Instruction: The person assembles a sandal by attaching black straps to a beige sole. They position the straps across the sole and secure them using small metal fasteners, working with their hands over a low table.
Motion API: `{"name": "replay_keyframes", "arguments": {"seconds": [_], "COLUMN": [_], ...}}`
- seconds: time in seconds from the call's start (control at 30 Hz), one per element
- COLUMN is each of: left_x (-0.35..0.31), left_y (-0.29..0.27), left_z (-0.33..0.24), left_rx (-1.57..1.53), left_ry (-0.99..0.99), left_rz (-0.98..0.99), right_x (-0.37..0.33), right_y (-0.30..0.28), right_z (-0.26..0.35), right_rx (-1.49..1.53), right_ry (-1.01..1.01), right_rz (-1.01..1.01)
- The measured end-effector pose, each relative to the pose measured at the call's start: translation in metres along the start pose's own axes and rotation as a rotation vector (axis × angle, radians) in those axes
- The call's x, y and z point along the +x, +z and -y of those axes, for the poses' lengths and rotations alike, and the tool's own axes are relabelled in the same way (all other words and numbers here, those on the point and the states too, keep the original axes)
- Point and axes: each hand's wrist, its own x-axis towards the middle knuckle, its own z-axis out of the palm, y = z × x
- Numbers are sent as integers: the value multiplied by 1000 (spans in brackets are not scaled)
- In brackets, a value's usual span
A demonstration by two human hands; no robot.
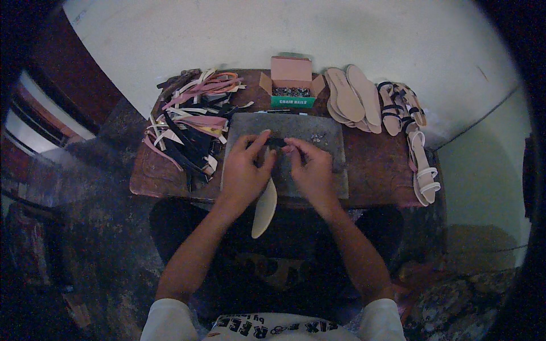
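My left hand (245, 173) is closed around the upper part of a pale beige shoe sole (265, 213), which hangs down past the front edge of the table. At its upper end a black strap (277, 142) lies between both hands. The fingertips of my right hand (311, 169) pinch the strap's right end. My fingers cover the spot where strap and sole meet. Beneath the hands is a grey square slab (244, 129), with a few small shiny nails (318, 137) scattered on its right part.
Loose straps (190, 125) in black, pink and white pile up at left. An open green box (292, 101) of small dark metal pieces stands at the back. To the right lie beige soles (364, 96), black-strapped sandals (392, 111) and white-strapped sandals (422, 170) on the brown table (375, 176).
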Motion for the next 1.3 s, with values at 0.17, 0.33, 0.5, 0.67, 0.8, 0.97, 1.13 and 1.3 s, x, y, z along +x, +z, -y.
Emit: {"name": "replay_keyframes", "arguments": {"seconds": [0.17,0.33,0.5,0.67,0.8,0.97,1.13,1.3], "left_x": [-3,-2,2,5,11,15,16,17], "left_y": [4,3,-4,-12,-19,-29,-37,-41], "left_z": [1,6,14,17,16,24,23,13], "left_rx": [-12,-62,-119,-338,-144,-245,-387,-343], "left_ry": [14,8,0,-124,134,273,271,280], "left_rz": [-33,-30,-1,61,-42,123,302,303], "right_x": [-1,1,0,-2,0,4,5,6], "right_y": [1,-4,-4,0,-3,-14,-24,-31], "right_z": [-3,-10,-1,-1,2,15,22,35], "right_rx": [-99,75,168,268,255,187,68,-32], "right_ry": [33,153,230,226,156,15,-129,-275], "right_rz": [64,199,232,236,239,300,306,283]}}
